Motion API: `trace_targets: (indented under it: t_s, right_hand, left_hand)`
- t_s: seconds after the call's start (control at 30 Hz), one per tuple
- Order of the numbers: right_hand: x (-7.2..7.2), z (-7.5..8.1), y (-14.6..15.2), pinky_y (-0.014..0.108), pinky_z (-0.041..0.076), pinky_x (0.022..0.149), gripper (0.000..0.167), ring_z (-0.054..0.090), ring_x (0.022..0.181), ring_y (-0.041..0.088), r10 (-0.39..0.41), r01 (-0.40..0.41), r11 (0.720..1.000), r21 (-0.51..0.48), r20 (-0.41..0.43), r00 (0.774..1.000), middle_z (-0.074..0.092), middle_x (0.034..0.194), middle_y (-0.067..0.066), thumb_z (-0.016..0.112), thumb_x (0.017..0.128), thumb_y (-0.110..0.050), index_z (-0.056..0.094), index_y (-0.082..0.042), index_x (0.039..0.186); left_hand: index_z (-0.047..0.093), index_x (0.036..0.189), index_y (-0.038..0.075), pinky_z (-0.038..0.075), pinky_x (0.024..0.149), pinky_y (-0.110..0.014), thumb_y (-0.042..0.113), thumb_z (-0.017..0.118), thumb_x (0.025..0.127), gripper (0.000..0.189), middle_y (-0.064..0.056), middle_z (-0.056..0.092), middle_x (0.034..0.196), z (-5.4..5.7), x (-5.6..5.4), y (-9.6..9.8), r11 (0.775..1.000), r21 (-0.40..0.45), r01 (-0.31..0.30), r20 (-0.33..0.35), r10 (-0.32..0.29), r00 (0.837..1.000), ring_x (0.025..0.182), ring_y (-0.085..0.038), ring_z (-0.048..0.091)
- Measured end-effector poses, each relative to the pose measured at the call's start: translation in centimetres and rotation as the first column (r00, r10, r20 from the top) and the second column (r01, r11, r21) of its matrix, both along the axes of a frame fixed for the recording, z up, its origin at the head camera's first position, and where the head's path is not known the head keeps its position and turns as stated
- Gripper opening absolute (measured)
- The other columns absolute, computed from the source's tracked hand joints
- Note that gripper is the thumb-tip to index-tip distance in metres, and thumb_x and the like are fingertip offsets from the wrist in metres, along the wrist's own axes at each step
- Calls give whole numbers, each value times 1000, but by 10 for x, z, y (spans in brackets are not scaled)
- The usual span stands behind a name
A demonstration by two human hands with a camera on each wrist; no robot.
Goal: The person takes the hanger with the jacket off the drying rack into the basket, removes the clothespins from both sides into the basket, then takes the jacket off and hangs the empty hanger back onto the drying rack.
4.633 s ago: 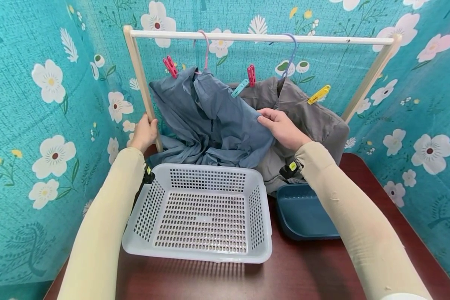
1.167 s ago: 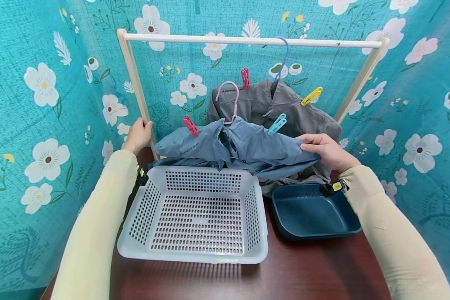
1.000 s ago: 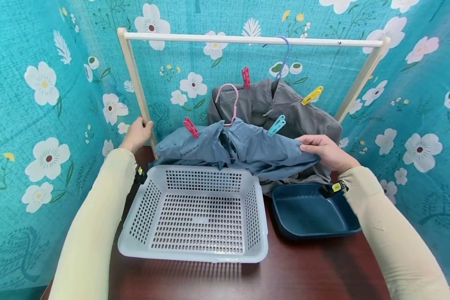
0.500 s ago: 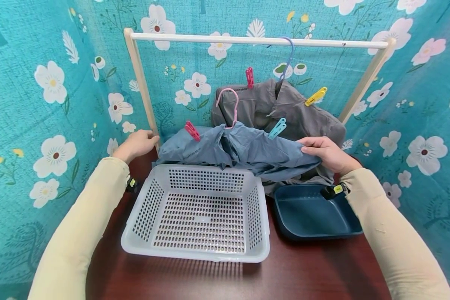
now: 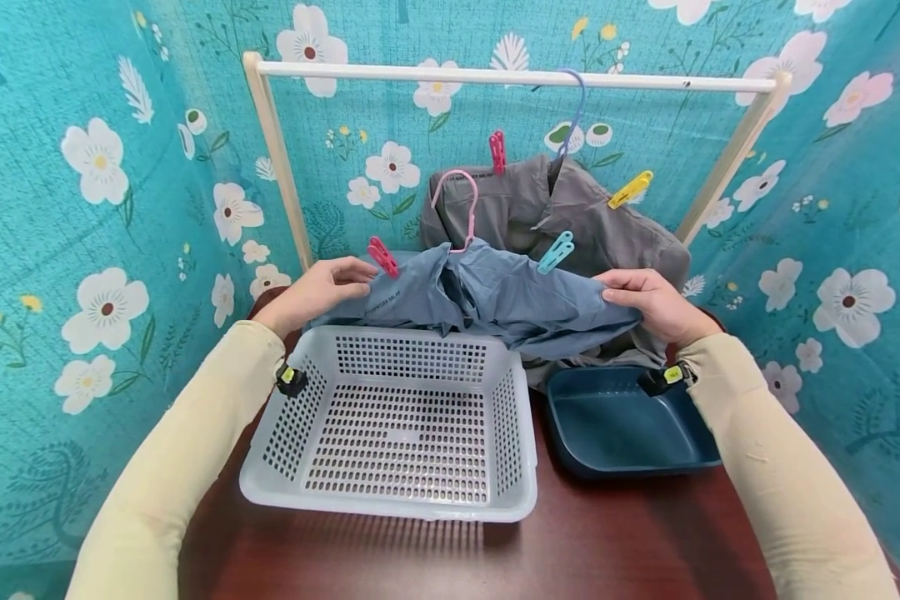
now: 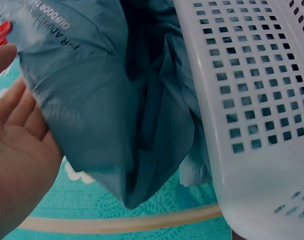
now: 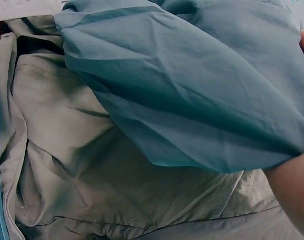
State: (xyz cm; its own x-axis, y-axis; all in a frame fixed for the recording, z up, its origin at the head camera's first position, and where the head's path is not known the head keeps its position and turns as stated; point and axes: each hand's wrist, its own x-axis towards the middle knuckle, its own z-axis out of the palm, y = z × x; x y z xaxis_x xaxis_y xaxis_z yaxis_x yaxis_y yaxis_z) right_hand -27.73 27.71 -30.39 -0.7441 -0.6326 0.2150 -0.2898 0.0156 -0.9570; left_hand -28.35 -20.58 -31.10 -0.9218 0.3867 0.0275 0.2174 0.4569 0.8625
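A blue jacket [image 5: 506, 287] sits on a pink hanger [image 5: 471, 208] whose hook stands free below the rod. My right hand [image 5: 652, 304] pinches the jacket's right shoulder, thumb on top. At the left shoulder, my left hand [image 5: 318, 292] reaches to the cloth beside a red clothespin [image 5: 383, 256]. In the left wrist view its fingers lie behind the fabric and the thumb stands apart from them. A light blue clothespin [image 5: 555, 252] is clipped on the jacket's right side. Behind it, a grey jacket [image 5: 630, 242] hangs from a blue hanger [image 5: 581, 112].
The white rod [image 5: 420, 75] of a wooden rack [image 5: 279, 158] spans the back. A white perforated basket [image 5: 525, 467] stands in front of the blue jacket, with a dark blue basin [image 5: 570, 454] to its right. Red [image 5: 498, 152] and yellow [image 5: 630, 190] clothespins grip the grey jacket.
The blue jacket has come off the rod and down toward me, my right hand moving rightward with it. My left hand has let go of the rack post and moved right to the jacket's left shoulder.
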Motion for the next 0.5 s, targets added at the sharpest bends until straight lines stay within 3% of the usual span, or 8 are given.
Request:
trace_targets:
  t_s: [0.27, 0.5]
  right_hand:
    - [-2, -1, 1, 26, 49, 73, 29, 60, 86, 14, 4, -4, 1000, -21, -3, 1000, 65, 103, 2, 43, 99, 3, 64, -1, 117]
    - [-5, -4, 3, 25, 48, 76, 29, 58, 90, 14, 2, -2, 1000, -14, 7, 1000, 65, 106, 2, 43, 99, 1, 64, -2, 119]
  left_hand:
    - [57, 127, 9, 42, 92, -44, 15, 59, 95, 33, -12, 60, 114, -3, -1, 4, 1000, 26, 11, -31, -10, 999, 106, -23, 55]
    - [58, 124, 4, 42, 93, -44, 13, 59, 95, 30, -13, 57, 121, -4, -2, 4, 999, 24, 37, -46, -36, 998, 110, -25, 54]
